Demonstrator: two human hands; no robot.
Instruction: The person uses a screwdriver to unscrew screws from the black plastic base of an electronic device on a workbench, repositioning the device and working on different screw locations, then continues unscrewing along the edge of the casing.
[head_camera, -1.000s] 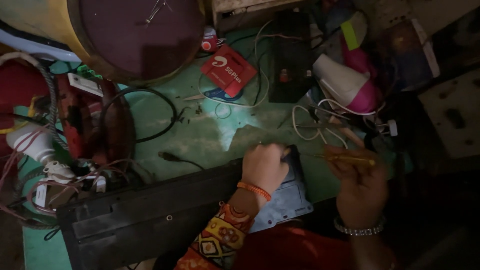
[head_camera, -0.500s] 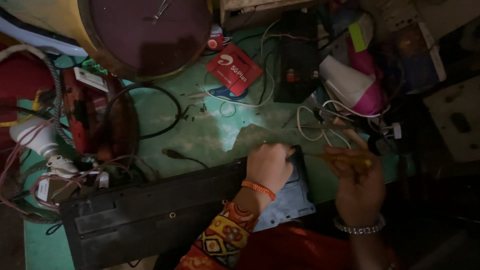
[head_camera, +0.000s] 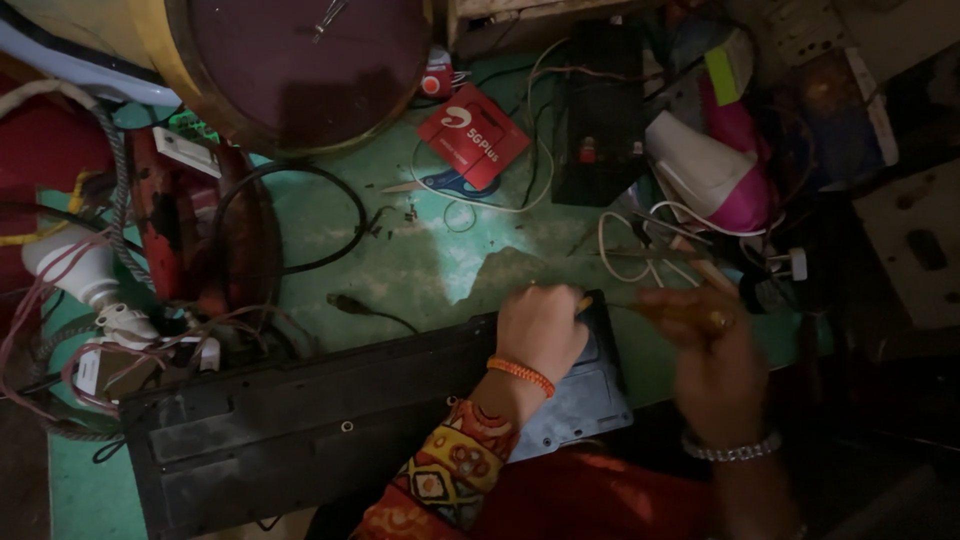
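The long black device (head_camera: 330, 430) is laid across the green table (head_camera: 430, 265). Its right end is gripped by the left hand (head_camera: 540, 330), fingers curled together. Just right of that end, a yellow-handled screwdriver (head_camera: 655, 312) is clamped in the blurred right hand (head_camera: 710, 350).

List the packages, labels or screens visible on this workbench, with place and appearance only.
Flat red card packet with white markings: top centre, tilted, lying on white cable.
Small white rectangular label: upper left, on a red device.
Yellow-green sticker: upper right, above the pink-and-white dryer.
No screens visible.
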